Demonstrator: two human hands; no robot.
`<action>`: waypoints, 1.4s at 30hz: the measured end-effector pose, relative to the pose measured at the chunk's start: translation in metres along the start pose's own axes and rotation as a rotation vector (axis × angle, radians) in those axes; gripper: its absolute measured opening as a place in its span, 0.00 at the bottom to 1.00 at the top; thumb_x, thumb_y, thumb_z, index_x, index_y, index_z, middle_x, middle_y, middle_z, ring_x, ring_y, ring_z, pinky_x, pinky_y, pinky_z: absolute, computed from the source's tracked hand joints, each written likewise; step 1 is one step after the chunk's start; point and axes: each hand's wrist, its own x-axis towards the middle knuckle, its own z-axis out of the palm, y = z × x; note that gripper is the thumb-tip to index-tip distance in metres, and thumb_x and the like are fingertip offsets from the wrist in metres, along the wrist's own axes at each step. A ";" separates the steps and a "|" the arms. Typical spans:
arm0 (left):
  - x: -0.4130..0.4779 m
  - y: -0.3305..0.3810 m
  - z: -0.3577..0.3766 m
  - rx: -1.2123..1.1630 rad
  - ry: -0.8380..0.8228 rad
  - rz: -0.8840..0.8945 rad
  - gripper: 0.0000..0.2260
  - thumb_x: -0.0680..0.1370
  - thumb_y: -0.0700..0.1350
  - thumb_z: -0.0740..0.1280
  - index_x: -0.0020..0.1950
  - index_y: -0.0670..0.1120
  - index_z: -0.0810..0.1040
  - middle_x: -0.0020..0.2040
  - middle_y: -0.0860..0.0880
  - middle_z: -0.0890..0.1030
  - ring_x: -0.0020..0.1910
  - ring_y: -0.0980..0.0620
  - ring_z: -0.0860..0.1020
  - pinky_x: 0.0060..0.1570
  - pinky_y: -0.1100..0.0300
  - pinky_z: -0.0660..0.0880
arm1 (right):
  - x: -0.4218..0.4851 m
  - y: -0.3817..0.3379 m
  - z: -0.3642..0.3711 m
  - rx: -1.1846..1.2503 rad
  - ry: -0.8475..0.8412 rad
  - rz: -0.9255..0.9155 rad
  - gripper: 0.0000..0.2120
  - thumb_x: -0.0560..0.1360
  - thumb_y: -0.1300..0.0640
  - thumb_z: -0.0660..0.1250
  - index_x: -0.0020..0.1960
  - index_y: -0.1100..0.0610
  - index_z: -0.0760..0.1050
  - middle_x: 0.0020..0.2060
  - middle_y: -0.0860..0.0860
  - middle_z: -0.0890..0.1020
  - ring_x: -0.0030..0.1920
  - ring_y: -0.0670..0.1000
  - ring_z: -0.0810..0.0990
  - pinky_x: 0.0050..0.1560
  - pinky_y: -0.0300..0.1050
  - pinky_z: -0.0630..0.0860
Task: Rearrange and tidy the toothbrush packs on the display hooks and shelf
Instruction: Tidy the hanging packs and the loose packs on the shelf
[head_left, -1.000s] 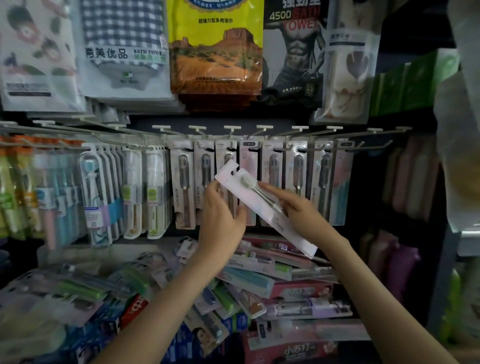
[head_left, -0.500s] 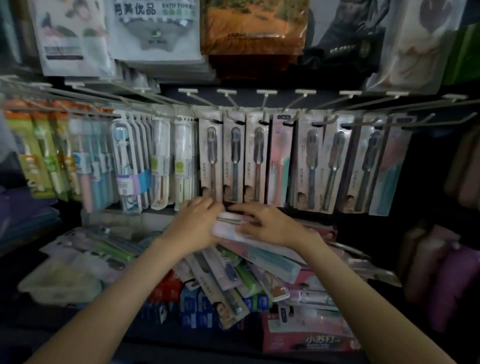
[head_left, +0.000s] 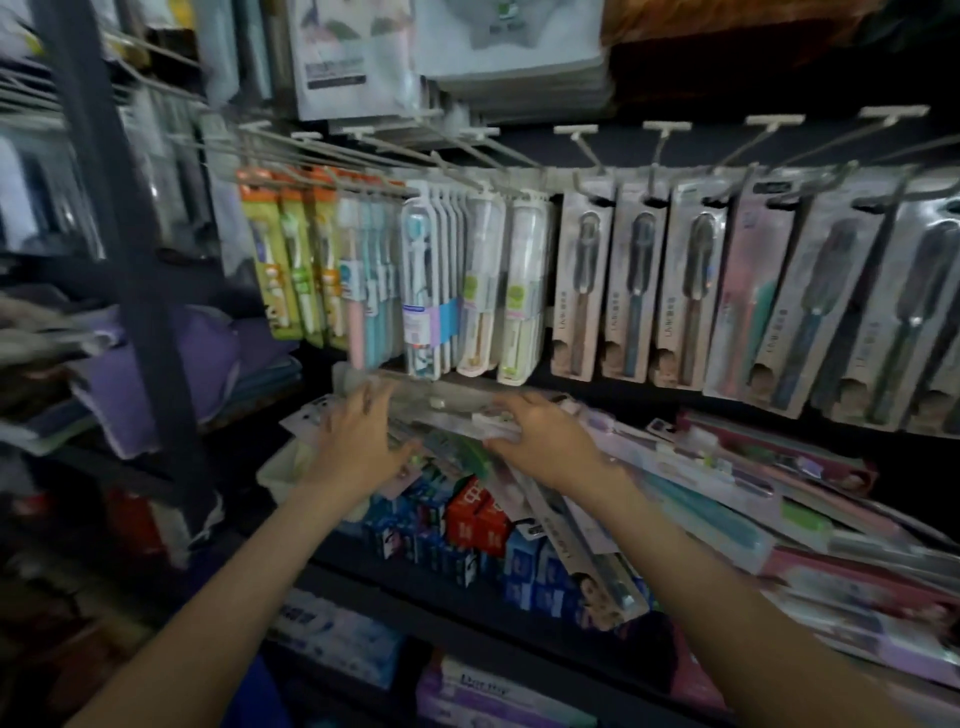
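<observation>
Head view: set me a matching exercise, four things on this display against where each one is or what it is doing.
Things:
1. orange-topped packs
2. red boxes
3. purple cloth
4. right hand

Places or states:
A. standing at the front of the shelf
B. gripping a clear pack
C. hanging at the left end of the row of hooks
D. folded in a stack, far left

Pairs: 1-C, 2-A, 3-D, 4-B.
</observation>
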 end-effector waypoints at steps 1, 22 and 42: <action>-0.003 -0.008 0.002 0.010 -0.023 -0.024 0.34 0.76 0.58 0.65 0.76 0.47 0.56 0.75 0.43 0.57 0.73 0.43 0.57 0.69 0.45 0.60 | 0.006 -0.007 0.008 -0.019 -0.005 0.025 0.23 0.77 0.47 0.62 0.68 0.56 0.66 0.64 0.56 0.70 0.61 0.58 0.73 0.56 0.50 0.73; -0.018 0.061 0.015 -0.179 -0.074 0.294 0.23 0.79 0.51 0.61 0.73 0.47 0.62 0.71 0.45 0.64 0.68 0.45 0.65 0.63 0.53 0.68 | -0.004 -0.001 0.022 -0.204 0.205 0.092 0.21 0.75 0.54 0.56 0.62 0.64 0.73 0.56 0.62 0.76 0.56 0.62 0.74 0.55 0.52 0.69; -0.007 0.232 0.054 -0.235 -0.194 0.622 0.24 0.80 0.52 0.60 0.75 0.50 0.62 0.72 0.46 0.64 0.69 0.44 0.64 0.67 0.52 0.63 | -0.130 0.164 -0.092 -0.062 0.563 0.340 0.22 0.76 0.61 0.67 0.68 0.63 0.68 0.58 0.60 0.75 0.62 0.60 0.71 0.59 0.47 0.68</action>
